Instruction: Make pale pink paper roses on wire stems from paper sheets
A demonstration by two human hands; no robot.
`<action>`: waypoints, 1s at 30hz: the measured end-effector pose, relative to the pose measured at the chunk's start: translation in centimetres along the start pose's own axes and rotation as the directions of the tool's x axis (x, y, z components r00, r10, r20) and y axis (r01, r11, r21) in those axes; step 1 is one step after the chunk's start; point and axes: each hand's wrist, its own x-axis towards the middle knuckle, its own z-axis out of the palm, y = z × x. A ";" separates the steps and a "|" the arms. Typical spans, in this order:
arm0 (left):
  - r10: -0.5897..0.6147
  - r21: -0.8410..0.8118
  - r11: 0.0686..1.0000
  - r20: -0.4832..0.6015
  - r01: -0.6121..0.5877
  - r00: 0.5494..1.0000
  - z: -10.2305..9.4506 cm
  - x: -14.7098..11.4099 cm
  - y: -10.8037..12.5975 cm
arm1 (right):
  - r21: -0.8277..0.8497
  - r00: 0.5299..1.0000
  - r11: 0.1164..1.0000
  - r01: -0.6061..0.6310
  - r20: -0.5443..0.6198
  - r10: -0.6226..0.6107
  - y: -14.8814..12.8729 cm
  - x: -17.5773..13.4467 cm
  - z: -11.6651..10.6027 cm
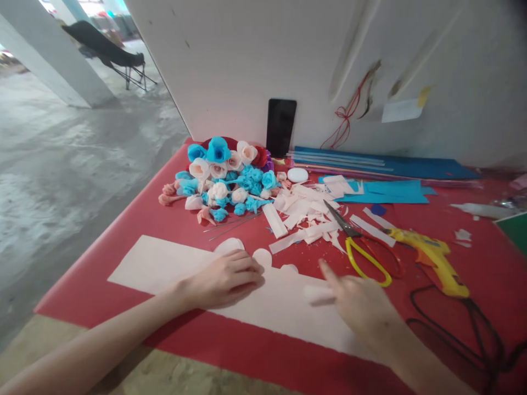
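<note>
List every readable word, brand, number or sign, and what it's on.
No readable text anywhere.
Phone: dark face, no lettering visible.
Glue gun, white tube: any markings too small or blurred.
Wall slip: too blurred to tell.
Paper under the left hand: no print visible.

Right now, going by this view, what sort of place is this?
Probably a craft workspace, perhaps inside a large, plain building: handmade-looking flowers are heaped on a red table, a yellow glue gun lies at the right, and bare grey floor stretches beyond.
</note>
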 end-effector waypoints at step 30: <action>-0.260 0.193 0.953 0.122 0.235 0.958 0.4 -0.5 0.1 | 0.163 0.999 0.986 0.025 -0.024 -0.021 -0.5 -3.1 2.2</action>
